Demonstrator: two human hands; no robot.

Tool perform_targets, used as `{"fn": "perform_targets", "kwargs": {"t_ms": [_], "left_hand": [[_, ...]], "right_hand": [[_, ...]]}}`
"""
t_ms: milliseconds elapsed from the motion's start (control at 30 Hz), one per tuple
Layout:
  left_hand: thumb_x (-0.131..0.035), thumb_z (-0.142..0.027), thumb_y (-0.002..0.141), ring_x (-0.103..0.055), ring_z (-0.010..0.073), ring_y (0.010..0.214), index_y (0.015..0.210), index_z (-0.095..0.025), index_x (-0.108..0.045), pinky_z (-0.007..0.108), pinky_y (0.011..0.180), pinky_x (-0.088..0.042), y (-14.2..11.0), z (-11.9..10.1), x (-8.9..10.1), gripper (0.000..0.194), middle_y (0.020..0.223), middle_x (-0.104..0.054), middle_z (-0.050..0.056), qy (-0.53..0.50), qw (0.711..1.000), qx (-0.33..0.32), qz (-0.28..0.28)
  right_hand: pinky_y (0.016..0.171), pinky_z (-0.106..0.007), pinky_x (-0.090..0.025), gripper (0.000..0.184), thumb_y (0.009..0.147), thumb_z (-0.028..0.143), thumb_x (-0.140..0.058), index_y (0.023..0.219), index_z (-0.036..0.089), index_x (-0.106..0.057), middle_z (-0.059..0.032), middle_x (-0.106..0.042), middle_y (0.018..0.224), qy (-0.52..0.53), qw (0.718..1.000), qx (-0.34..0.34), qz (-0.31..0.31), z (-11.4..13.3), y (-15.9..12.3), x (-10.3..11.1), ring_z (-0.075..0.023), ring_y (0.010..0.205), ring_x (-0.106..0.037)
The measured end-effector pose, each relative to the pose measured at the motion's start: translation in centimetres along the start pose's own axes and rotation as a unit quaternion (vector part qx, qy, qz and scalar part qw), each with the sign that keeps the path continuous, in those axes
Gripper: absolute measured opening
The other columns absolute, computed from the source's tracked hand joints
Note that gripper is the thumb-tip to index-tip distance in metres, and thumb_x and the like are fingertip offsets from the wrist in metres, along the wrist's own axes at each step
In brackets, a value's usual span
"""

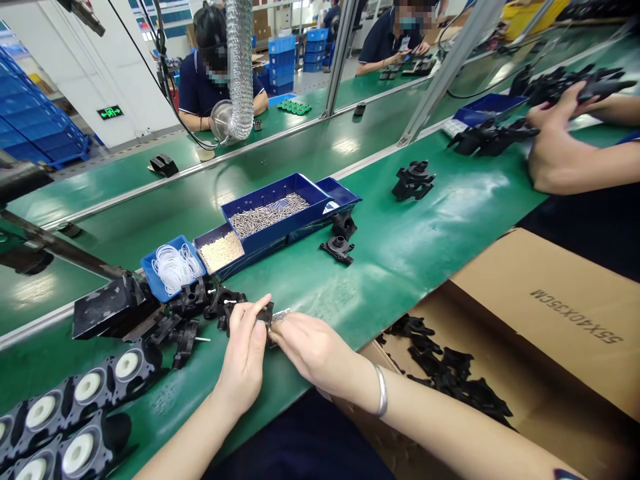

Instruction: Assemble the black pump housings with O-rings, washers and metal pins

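Note:
On the green bench in front of me, my left hand [244, 353] is closed around a black plastic part [267, 315], its index finger stretched along the top. My right hand [313, 347] meets it from the right with fingers pinched together at the part's edge. A small shiny strip [281, 313] shows just above the right fingertips; whatever sits inside the pinch is hidden. Left of my hands lie several black plastic housings [191, 298], some with a thin white pin sticking out. Two more black housings [340, 247] rest farther up the bench.
Blue bins hold metal pins [270, 215], small cream pieces [221, 252] and white rings [175, 265]. Black housings with white discs [79, 452] line the lower left. An open cardboard box [545, 320] with black parts stands lower right. Another person's hand [565, 140] works at right.

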State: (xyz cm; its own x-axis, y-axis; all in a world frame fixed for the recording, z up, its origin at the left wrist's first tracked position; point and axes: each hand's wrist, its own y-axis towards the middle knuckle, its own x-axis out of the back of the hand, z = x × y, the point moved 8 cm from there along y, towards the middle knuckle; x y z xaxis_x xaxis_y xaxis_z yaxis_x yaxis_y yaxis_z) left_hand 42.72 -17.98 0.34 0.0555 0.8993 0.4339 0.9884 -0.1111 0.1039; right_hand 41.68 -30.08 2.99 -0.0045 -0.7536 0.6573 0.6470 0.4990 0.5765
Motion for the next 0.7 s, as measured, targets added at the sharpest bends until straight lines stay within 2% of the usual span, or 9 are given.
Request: {"fn": "perform_targets", "kwargs": {"t_ms": [67, 167, 233, 267, 333, 400, 433, 533, 700], "left_hand": [[-0.037, -0.056, 0.100, -0.052, 0.0257, 0.124, 0.135, -0.024, -0.061, 0.043, 0.107, -0.042, 0.0, 0.9, -0.3, 0.052, 0.129, -0.058, 0.010, -0.112, 0.990, 0.083, -0.008], [-0.038, -0.062, 0.098, -0.063, 0.0250, 0.105, 0.134, -0.021, -0.060, 0.040, 0.089, -0.053, -0.4, 2.3, -1.6, 0.059, 0.117, -0.065, 0.011, -0.314, 0.925, 0.214, -0.014], [-0.039, -0.062, 0.097, -0.065, 0.0229, 0.093, 0.134, -0.019, -0.059, 0.037, 0.079, -0.055, -0.4, 2.2, -1.8, 0.060, 0.112, -0.067, 0.012, -0.375, 0.896, 0.238, -0.014], [-0.038, -0.061, 0.098, -0.065, 0.0219, 0.089, 0.134, -0.019, -0.059, 0.036, 0.076, -0.055, -0.3, 2.0, -1.5, 0.059, 0.109, -0.067, 0.012, -0.370, 0.900, 0.228, -0.014], [-0.037, -0.057, 0.100, -0.066, 0.0205, 0.086, 0.135, -0.020, -0.058, 0.036, 0.076, -0.055, 0.3, 1.0, 0.1, 0.055, 0.107, -0.066, 0.011, -0.281, 0.946, 0.161, -0.027], [-0.044, -0.049, 0.100, -0.065, 0.0217, 0.094, 0.134, -0.024, -0.060, 0.038, 0.084, -0.054, 1.0, -1.4, 2.0, 0.045, 0.109, -0.064, 0.010, -0.088, 0.995, 0.017, -0.042], [-0.050, -0.045, 0.099, -0.063, 0.0227, 0.100, 0.133, -0.026, -0.062, 0.039, 0.089, -0.053, 1.2, -2.9, 2.3, 0.041, 0.112, -0.063, 0.010, 0.025, 0.996, -0.071, -0.042], [-0.060, -0.036, 0.095, -0.059, 0.0261, 0.111, 0.135, -0.026, -0.061, 0.041, 0.095, -0.051, 0.9, -5.4, 0.7, 0.041, 0.121, -0.059, 0.012, 0.276, 0.924, -0.262, -0.021], [-0.057, -0.038, 0.096, -0.064, 0.0282, 0.095, 0.133, -0.018, -0.060, 0.040, 0.077, -0.055, 0.5, -4.2, -4.3, 0.043, 0.112, -0.063, 0.018, 0.435, 0.830, -0.342, 0.065]], "right_hand": [[0.074, -0.034, -0.053, 0.013, 0.102, 0.025, -0.050, 0.100, 0.016, -0.059, -0.0065, -0.067, 0.083, 0.041, 0.999, -0.020, -0.016, -0.1, 0.1, 1.4, -0.0195, 0.078, -0.062], [0.073, -0.031, -0.052, 0.018, 0.101, 0.032, -0.055, 0.108, 0.017, -0.060, -0.0023, -0.065, 0.077, 0.103, 0.989, -0.092, -0.056, -1.1, -0.2, 3.7, -0.0164, 0.072, -0.061], [0.072, -0.028, -0.050, 0.015, 0.102, 0.029, -0.052, 0.105, 0.018, -0.062, -0.0016, -0.065, 0.078, 0.126, 0.977, -0.148, -0.081, -2.3, -0.8, 4.7, -0.0141, 0.070, -0.061], [0.071, -0.026, -0.048, 0.015, 0.102, 0.027, -0.051, 0.101, 0.018, -0.063, -0.0014, -0.066, 0.079, 0.133, 0.972, -0.174, -0.089, -3.0, -1.2, 5.0, -0.0131, 0.070, -0.061], [0.068, -0.024, -0.046, 0.018, 0.102, 0.026, -0.050, 0.092, 0.019, -0.064, -0.0003, -0.065, 0.077, 0.144, 0.961, -0.215, -0.097, -4.3, -2.0, 5.3, -0.0117, 0.068, -0.059], [0.066, -0.024, -0.044, 0.023, 0.102, 0.027, -0.050, 0.084, 0.020, -0.063, 0.0009, -0.062, 0.073, 0.156, 0.951, -0.248, -0.098, -5.6, -2.7, 5.4, -0.0113, 0.065, -0.058], [0.065, -0.024, -0.043, 0.025, 0.102, 0.028, -0.050, 0.081, 0.020, -0.062, 0.0013, -0.061, 0.071, 0.161, 0.946, -0.263, -0.099, -6.2, -3.1, 5.5, -0.0114, 0.065, -0.057], [0.065, -0.024, -0.042, 0.030, 0.102, 0.031, -0.051, 0.076, 0.020, -0.060, 0.0023, -0.058, 0.067, 0.172, 0.935, -0.295, -0.101, -7.3, -4.0, 5.7, -0.0116, 0.063, -0.056], [0.064, -0.025, -0.040, 0.033, 0.102, 0.033, -0.050, 0.072, 0.020, -0.057, 0.0027, -0.056, 0.066, 0.170, 0.934, -0.304, -0.086, -7.4, -4.5, 5.5, -0.0115, 0.061, -0.053]]}}
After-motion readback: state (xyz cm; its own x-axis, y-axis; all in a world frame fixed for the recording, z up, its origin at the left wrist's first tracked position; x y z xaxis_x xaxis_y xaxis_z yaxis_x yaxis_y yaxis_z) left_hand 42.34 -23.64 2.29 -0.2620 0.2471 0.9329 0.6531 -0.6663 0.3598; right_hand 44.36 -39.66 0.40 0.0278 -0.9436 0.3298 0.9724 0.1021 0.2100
